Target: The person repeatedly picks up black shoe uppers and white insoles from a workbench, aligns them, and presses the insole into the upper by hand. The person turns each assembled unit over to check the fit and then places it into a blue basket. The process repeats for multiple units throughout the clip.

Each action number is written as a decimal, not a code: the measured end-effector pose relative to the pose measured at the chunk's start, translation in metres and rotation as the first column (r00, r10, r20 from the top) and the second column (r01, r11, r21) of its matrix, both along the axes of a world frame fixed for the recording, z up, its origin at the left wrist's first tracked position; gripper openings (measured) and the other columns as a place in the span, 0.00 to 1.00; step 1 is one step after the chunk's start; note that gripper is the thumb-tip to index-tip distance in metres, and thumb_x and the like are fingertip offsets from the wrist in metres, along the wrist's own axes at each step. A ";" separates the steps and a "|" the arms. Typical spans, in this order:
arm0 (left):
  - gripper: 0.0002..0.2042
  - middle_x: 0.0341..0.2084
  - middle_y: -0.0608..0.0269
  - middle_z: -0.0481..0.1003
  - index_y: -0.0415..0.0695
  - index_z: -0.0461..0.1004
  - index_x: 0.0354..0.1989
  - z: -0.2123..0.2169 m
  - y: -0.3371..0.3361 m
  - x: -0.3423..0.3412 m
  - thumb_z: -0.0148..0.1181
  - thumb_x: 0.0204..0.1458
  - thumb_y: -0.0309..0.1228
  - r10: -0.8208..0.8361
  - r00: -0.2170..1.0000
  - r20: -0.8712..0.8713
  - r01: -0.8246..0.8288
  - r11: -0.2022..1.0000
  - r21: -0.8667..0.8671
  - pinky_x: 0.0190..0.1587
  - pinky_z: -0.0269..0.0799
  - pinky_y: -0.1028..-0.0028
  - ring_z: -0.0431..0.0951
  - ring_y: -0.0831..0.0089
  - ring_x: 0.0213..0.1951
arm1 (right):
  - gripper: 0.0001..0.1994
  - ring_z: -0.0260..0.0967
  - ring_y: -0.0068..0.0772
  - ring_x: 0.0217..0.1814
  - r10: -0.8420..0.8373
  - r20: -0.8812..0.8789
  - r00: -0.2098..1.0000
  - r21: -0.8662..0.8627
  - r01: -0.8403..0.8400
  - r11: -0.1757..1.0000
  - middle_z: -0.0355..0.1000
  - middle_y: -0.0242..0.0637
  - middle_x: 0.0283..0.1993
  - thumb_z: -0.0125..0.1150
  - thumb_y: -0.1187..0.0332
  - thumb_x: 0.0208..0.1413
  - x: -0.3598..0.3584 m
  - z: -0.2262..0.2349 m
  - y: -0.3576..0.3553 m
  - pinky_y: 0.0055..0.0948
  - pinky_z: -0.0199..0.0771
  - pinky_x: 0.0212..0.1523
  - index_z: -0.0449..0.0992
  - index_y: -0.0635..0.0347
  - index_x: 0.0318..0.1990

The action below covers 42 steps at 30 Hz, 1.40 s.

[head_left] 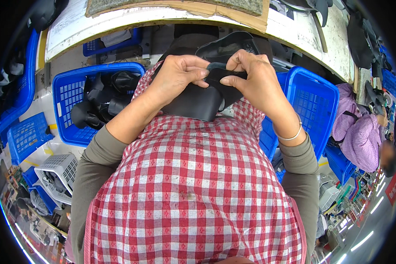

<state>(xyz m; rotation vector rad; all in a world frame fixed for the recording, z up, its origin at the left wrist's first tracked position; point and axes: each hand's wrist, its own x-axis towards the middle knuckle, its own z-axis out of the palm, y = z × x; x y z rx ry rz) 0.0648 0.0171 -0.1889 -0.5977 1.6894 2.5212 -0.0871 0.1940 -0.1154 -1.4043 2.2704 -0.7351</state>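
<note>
Over my lap, both hands pinch the edge of a black leather shoe upper (193, 100). The thumb and fingers of my left hand (178, 75) close on the upper's edge near its middle. Opposite it, my right hand (255, 78), with a bangle at the wrist, grips the same piece between thumb and bent fingers. A curved part with a grey-green lining (231, 45) rises beyond the fingers; whether it belongs to the same upper I cannot tell. The upper's smooth black panel hangs toward the red-and-white checked apron (198, 176). My fingertips partly hide the pinched edge.
A worn white workbench (75, 35) with a board on it runs across the far side. At left stands a blue basket (64, 132) of black shoe pieces; another blue basket (312, 94) tilts at right. A person in a checked pink top (361, 136) sits farther right.
</note>
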 end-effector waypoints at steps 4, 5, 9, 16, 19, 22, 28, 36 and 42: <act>0.11 0.38 0.59 0.84 0.35 0.83 0.51 -0.001 0.004 0.001 0.65 0.63 0.26 0.016 1.000 0.011 -0.016 1.000 -0.027 0.43 0.84 0.75 0.85 0.75 0.35 | 0.15 0.80 0.43 0.40 -0.003 0.066 0.998 0.037 0.000 0.999 0.82 0.41 0.34 0.81 0.67 0.45 -0.003 0.000 -0.002 0.38 0.70 0.51 0.79 0.61 0.36; 0.11 0.38 0.60 0.84 0.35 0.83 0.51 -0.002 0.005 0.001 0.65 0.63 0.26 0.013 1.000 -0.001 -0.013 0.999 -0.030 0.43 0.84 0.76 0.85 0.75 0.35 | 0.15 0.81 0.44 0.39 -0.011 0.096 0.995 0.053 0.006 0.999 0.82 0.42 0.33 0.81 0.68 0.45 -0.005 -0.002 -0.004 0.39 0.72 0.50 0.79 0.62 0.36; 0.10 0.37 0.61 0.84 0.36 0.83 0.50 -0.005 0.004 0.000 0.65 0.63 0.25 0.009 1.000 -0.023 -0.011 0.998 -0.056 0.41 0.83 0.77 0.84 0.77 0.35 | 0.16 0.82 0.48 0.38 -0.004 0.159 0.987 0.064 -0.006 0.998 0.81 0.47 0.32 0.81 0.68 0.44 -0.012 -0.010 -0.009 0.40 0.78 0.45 0.79 0.64 0.36; 0.10 0.37 0.61 0.85 0.36 0.83 0.49 -0.006 0.004 0.001 0.66 0.62 0.26 0.037 0.996 -0.078 -0.038 0.999 -0.014 0.40 0.82 0.78 0.83 0.78 0.34 | 0.16 0.82 0.48 0.37 -0.033 0.193 0.981 0.101 0.013 0.995 0.81 0.48 0.32 0.82 0.67 0.44 -0.014 -0.013 -0.010 0.39 0.79 0.45 0.79 0.65 0.36; 0.10 0.37 0.61 0.85 0.36 0.84 0.49 -0.006 0.005 0.002 0.67 0.62 0.26 0.038 0.998 -0.049 -0.039 0.999 -0.019 0.40 0.82 0.78 0.83 0.78 0.35 | 0.16 0.82 0.47 0.37 -0.004 0.163 0.987 0.068 -0.007 0.998 0.80 0.47 0.32 0.81 0.67 0.44 -0.013 -0.011 -0.011 0.38 0.79 0.43 0.79 0.64 0.36; 0.10 0.38 0.61 0.85 0.36 0.83 0.49 -0.009 0.006 0.001 0.67 0.62 0.26 0.044 0.999 -0.029 -0.044 0.999 -0.005 0.41 0.83 0.77 0.83 0.78 0.36 | 0.16 0.82 0.47 0.36 -0.019 0.173 0.985 0.063 0.008 0.998 0.80 0.47 0.31 0.82 0.67 0.44 -0.014 -0.012 -0.011 0.37 0.79 0.42 0.79 0.64 0.35; 0.09 0.37 0.62 0.84 0.37 0.83 0.49 -0.010 0.004 0.002 0.66 0.62 0.25 0.034 0.999 -0.028 -0.032 0.997 0.076 0.42 0.83 0.77 0.83 0.78 0.37 | 0.17 0.80 0.45 0.39 0.016 0.015 1.000 0.100 -0.017 0.995 0.81 0.40 0.33 0.81 0.65 0.44 -0.012 -0.021 -0.011 0.40 0.70 0.51 0.78 0.59 0.37; 0.07 0.33 0.66 0.83 0.37 0.84 0.44 -0.009 0.001 -0.008 0.69 0.59 0.25 -0.061 0.998 0.024 0.063 0.994 -0.092 0.37 0.77 0.79 0.80 0.81 0.34 | 0.17 0.78 0.44 0.37 0.036 -0.204 0.978 -0.046 -0.046 0.998 0.80 0.38 0.34 0.81 0.67 0.44 -0.003 -0.023 -0.010 0.39 0.70 0.43 0.78 0.58 0.37; 0.06 0.31 0.67 0.83 0.38 0.85 0.41 -0.003 -0.008 0.001 0.71 0.56 0.24 0.011 0.998 0.054 -0.001 0.985 -0.173 0.37 0.76 0.80 0.80 0.82 0.33 | 0.21 0.83 0.49 0.39 -0.237 0.201 0.951 0.050 0.231 0.972 0.83 0.47 0.37 0.82 0.62 0.47 -0.025 -0.010 0.016 0.39 0.80 0.42 0.81 0.64 0.45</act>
